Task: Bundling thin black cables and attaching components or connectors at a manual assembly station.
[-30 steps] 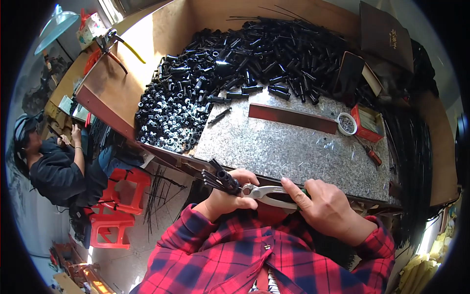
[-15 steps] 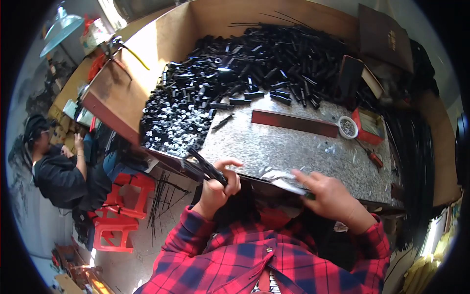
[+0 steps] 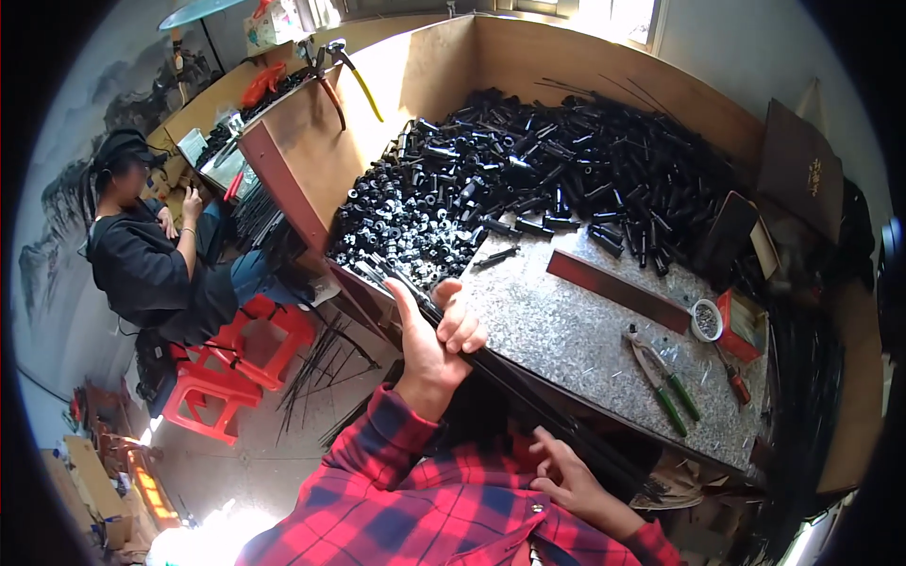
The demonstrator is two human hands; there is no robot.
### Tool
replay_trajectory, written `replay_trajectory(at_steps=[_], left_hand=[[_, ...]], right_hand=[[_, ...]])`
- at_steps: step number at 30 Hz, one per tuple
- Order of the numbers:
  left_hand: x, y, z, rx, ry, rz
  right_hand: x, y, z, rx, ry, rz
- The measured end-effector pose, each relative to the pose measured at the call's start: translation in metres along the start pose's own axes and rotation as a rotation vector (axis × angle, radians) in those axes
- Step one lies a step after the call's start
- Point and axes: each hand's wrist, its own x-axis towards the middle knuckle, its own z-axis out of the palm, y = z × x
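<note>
My left hand (image 3: pixel 436 344) is closed round a bundle of long thin black rods (image 3: pixel 533 391), its thumb pointing up along them. The bundle slants from the table's front left corner down to the right, across my lap. My right hand (image 3: pixel 576 486) is lower and nearer to me, below the bundle's lower right part, with its fingers apart and nothing visible in it. Green-handled pincers (image 3: pixel 665 382) lie on the speckled stone tabletop (image 3: pixel 585 321), beyond the rods.
Black tubular parts (image 3: pixel 576 151) are heaped at the back, with shiny small pieces (image 3: pixel 406 222) at left. A dark red bar (image 3: pixel 618 291), a white cup (image 3: pixel 706 321), a red box (image 3: pixel 741 325) and a red-handled tool (image 3: pixel 736 382) lie rightward. Another person (image 3: pixel 142 245) sits left near red stools (image 3: pixel 212 396).
My right hand has let go of the green-handled pincers, which now lie on the tabletop, and has dropped toward my lap. My left hand still grips the black rods. The view has shifted.
</note>
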Motion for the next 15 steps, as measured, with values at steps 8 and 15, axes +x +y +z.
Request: replay_trajectory(at_steps=[8,15], left_hand=[[-0.048,-0.062,0.009,-0.028,-0.149,-0.522],[-0.070,-0.046,0.034,1.053,-0.772,-0.725]], right_hand=[[-0.040,-0.103,-0.056,0.077,0.442,-0.741],[-0.037,-0.152,-0.087,-0.342,0.334,-0.456]])
